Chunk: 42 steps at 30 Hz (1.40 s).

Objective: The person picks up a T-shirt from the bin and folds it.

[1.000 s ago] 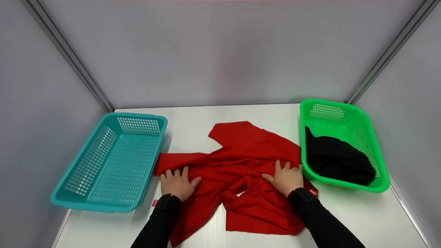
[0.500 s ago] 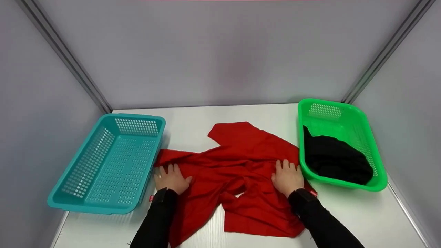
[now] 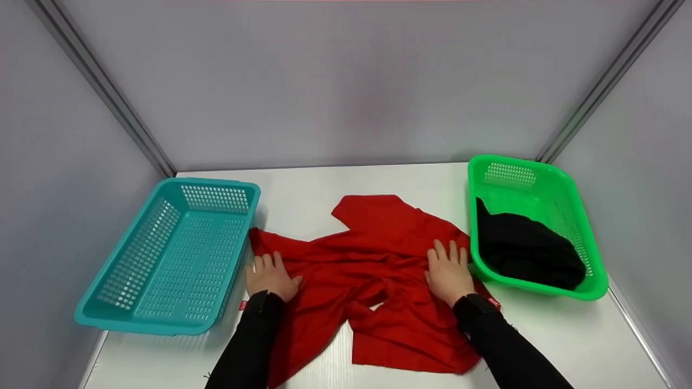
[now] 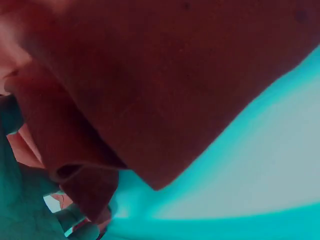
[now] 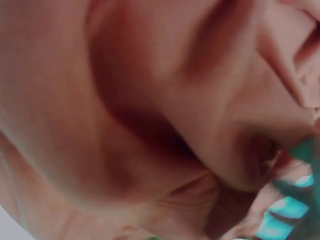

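Note:
A rumpled red garment (image 3: pixel 389 265) lies spread on the white table, with folds across its middle. On its left part rests my left hand (image 3: pixel 272 276), palm down, its fingers stretched out. My right hand (image 3: pixel 450 273) lies on the right part, fingers straight and pointing away from me. In the left wrist view the garment (image 4: pixel 175 90) hangs in folds beside my left hand (image 4: pixel 25 205); its grip there is partly hidden. Close folds of the garment (image 5: pixel 150 100) fill the right wrist view, with fingers of the right hand only at its edge.
To the left stands a turquoise perforated basket (image 3: pixel 86 319), close to the garment's left end. A green basket (image 3: pixel 594 248) at the right holds a black cloth (image 3: pixel 527 248) and borders the garment. Grey panels (image 3: pixel 351 81) enclose the table at the back and sides.
My left hand has slid left, then stayed beside the turquoise basket. My right hand has moved slightly forward. The garment's left end has risen toward the back, and its far part has shifted a little right.

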{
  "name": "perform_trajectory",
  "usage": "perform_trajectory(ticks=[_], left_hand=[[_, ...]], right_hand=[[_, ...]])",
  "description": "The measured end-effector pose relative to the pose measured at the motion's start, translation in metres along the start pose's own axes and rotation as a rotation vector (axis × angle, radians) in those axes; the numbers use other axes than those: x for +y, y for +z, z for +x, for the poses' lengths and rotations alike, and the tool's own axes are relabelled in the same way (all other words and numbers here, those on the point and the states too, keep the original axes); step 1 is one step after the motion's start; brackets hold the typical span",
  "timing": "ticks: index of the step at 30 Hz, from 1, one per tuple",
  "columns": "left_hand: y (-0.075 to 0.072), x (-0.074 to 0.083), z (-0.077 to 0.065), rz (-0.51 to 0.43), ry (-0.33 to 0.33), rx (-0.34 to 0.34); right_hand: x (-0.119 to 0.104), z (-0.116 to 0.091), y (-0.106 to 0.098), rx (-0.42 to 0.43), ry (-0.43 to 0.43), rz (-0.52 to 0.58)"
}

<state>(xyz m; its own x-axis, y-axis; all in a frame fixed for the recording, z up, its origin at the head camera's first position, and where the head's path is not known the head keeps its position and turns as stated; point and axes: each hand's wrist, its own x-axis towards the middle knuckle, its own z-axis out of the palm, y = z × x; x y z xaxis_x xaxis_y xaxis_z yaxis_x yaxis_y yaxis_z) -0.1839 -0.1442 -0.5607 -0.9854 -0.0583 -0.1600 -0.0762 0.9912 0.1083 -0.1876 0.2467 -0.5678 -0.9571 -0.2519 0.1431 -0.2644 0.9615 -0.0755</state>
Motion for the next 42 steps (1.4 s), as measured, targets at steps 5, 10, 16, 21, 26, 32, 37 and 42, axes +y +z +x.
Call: perform_trajectory(ticks=[5,10,16,21,26,32,37,42], left_hand=[[0.009,0.008,-0.002,0.033,0.110,0.249],[0.009,0.036,-0.019,-0.029,0.296,0.280],[0.014,0.039,-0.033,-0.111,0.289,-0.116],[0.012,0.017,-0.019,-0.013,0.241,-0.103],[0.009,0.003,-0.008,0.146,0.190,0.095],[0.012,0.020,-0.012,0.259,0.215,0.268],[0.011,0.047,-0.031,0.035,0.249,0.142],[0.018,0.058,-0.044,-0.097,0.237,-0.012]], right_hand=[[-0.003,0.004,-0.008,-0.290,0.066,0.139],[-0.005,0.008,-0.003,-0.257,0.201,0.112],[-0.005,0.009,0.001,-0.204,0.268,0.151],[-0.020,0.006,-0.005,-0.082,0.150,0.066],[-0.045,-0.011,-0.015,-0.248,0.106,0.090],[-0.042,-0.021,-0.008,-0.480,0.144,0.155],[-0.017,-0.014,0.002,-0.444,0.217,0.165],[0.005,-0.007,0.006,-0.446,0.300,0.212]])
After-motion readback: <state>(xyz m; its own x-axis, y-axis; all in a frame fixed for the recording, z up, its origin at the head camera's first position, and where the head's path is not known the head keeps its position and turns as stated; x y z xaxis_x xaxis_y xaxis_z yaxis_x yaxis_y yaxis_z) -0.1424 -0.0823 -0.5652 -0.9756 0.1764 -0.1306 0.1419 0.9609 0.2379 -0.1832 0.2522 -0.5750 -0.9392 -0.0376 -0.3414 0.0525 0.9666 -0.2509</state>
